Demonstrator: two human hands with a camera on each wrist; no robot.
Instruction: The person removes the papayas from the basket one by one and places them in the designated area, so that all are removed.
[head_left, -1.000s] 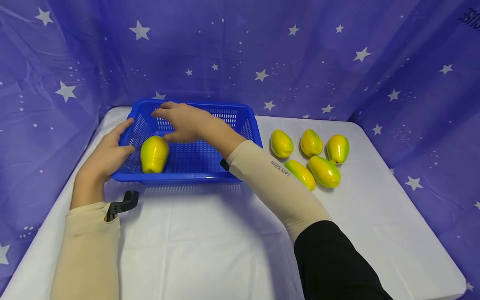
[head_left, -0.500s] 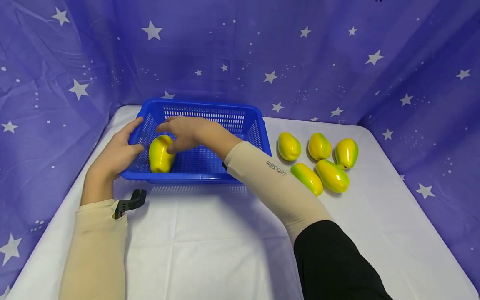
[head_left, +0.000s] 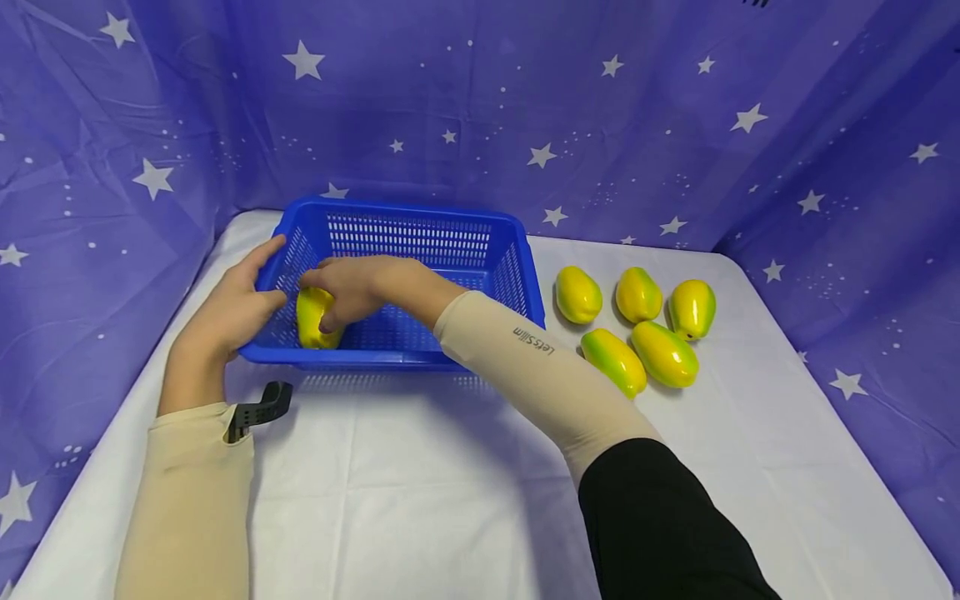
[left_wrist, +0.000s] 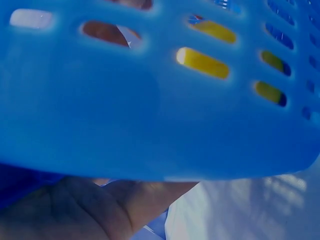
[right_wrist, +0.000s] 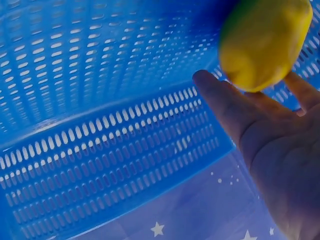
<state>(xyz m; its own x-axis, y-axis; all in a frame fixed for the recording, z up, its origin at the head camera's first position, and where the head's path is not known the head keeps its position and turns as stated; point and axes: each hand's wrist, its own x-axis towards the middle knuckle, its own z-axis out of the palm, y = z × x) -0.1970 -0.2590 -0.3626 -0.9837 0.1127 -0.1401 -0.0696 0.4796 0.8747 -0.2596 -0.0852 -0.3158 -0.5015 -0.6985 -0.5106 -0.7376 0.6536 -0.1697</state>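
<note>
A yellow-green mango stands at the left end of a blue perforated basket. My right hand reaches down into the basket and grips this mango, thumb on its right side and fingers over its top. In the right wrist view, the fingers lie around the mango's lower end. My left hand rests against the basket's left rim with thumb and index finger stretched out. Through the slots in the left wrist view, bits of the yellow mango show behind the basket wall.
Several more mangoes lie in a loose group on the white tablecloth, right of the basket. A purple curtain with white stars hangs behind and at both sides.
My right hand has moved down and left onto the mango in the basket and taken hold of it. The left hand stays at the rim; the head view has shifted slightly.
</note>
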